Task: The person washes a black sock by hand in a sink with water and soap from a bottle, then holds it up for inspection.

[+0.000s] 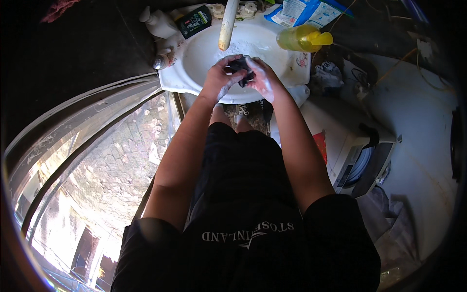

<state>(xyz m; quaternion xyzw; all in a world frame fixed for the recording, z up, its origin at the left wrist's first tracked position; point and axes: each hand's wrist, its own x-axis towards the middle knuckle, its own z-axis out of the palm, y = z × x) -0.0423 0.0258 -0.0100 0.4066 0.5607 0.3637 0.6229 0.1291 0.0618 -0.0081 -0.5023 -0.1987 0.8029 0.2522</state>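
Note:
Over the near part of a white sink [171,83], both hands grip a small, crumpled black cloth [240,65]. My left hand [220,78] holds it from the left with bent fingers. From the other side my right hand [264,82] presses it, white lather covering much of the fingers and back of the hand. Lather also shows on the left hand and wrist. The cloth's exact kind is hidden by the fingers. Just beyond the hands, the pale tap spout [227,30] points down above suds [243,47] in the basin.
A yellow pump bottle [300,38] lies on the right rim, below a blue-and-white packet [304,12]. At the back left are a white bottle [161,23] and a dark box [194,22]. A white front-loading machine [340,127] stands right; a bright window [112,146] is left.

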